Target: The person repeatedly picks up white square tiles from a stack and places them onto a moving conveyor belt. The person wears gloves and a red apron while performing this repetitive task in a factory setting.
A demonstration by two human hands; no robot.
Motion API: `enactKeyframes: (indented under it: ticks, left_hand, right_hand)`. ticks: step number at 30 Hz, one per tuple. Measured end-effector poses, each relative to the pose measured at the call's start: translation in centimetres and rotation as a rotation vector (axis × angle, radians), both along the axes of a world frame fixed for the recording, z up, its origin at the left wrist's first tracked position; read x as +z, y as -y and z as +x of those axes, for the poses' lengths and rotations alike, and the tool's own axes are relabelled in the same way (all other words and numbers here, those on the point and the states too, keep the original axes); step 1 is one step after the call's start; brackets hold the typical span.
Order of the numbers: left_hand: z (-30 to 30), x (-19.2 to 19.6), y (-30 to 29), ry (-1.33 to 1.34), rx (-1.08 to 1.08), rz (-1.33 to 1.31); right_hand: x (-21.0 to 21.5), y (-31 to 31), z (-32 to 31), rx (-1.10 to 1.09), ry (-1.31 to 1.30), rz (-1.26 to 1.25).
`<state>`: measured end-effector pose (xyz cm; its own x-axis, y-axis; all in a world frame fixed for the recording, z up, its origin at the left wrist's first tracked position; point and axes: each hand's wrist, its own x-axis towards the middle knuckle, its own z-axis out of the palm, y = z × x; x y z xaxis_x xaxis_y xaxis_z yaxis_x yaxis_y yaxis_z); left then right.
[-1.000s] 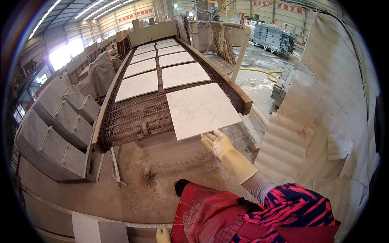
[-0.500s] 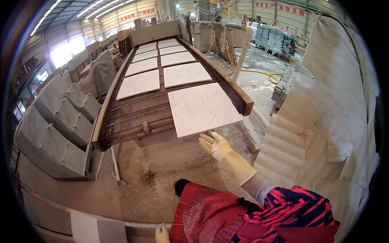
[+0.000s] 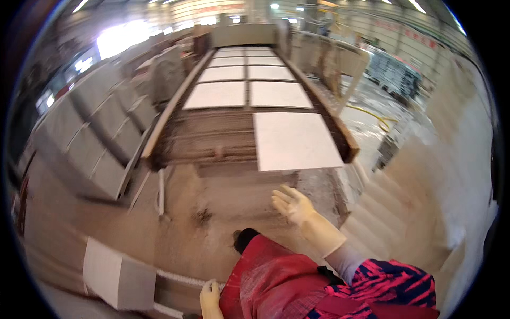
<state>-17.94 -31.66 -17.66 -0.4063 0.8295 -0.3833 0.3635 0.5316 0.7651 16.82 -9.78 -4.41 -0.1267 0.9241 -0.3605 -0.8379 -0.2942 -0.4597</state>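
Note:
My right hand [image 3: 295, 207], in a cream rubber glove, is open with its fingers spread and nothing in them. It hovers just below the front edge of a square white marble tile [image 3: 297, 141], apart from it. That tile lies at the right of the mesh conveyor belt [image 3: 207, 135], its front edge sticking out past the belt's end. Farther back, more white tiles [image 3: 280, 95] lie flat in two rows. My left hand [image 3: 210, 297], gloved alike, is low beside my red apron [image 3: 265, 271]. Its fingers look loosely bent, with nothing visible in them, near a pale stack of tiles [image 3: 119, 276].
Grey slabs [image 3: 101, 143] lean in strapped bundles left of the conveyor. A wooden rail [image 3: 340, 135] edges the belt's right side. Creased pale sheeting [image 3: 404, 207] hangs at the right. A yellow hose [image 3: 380, 119] crosses the wet floor near stacked stone [image 3: 393, 74].
My right hand has come away from the tile's front edge, toward me. My view has turned, so the conveyor now runs nearly straight ahead. The left hand stays low by the stack.

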Motion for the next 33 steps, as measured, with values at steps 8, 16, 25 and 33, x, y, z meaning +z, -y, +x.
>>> enactKeyframes:
  ticks: [8, 16, 25, 33]
  left_hand:
    - [0.8, 2.1, -0.3, -0.092, -0.032, -0.050]
    - [-2.2, 5.2, -1.0, 0.017, -0.175, 0.056]
    - [-12.0, 6.4, -0.9, -0.422, -0.210, -0.158]
    - [-12.0, 3.5, -1.9, -0.331, -0.476, -0.267]
  right_hand:
    - [-0.1, 0.6, -0.7, 0.105, 0.087, -0.027]
    - [0.2, -0.1, -5.1, 0.228, 0.163, -0.136]
    - [0.2, 1.5, -20.5, 0.700, 0.630, 0.065]
    - [-6.6, 5.0, -41.8, 1.369, 1.070, 0.917]
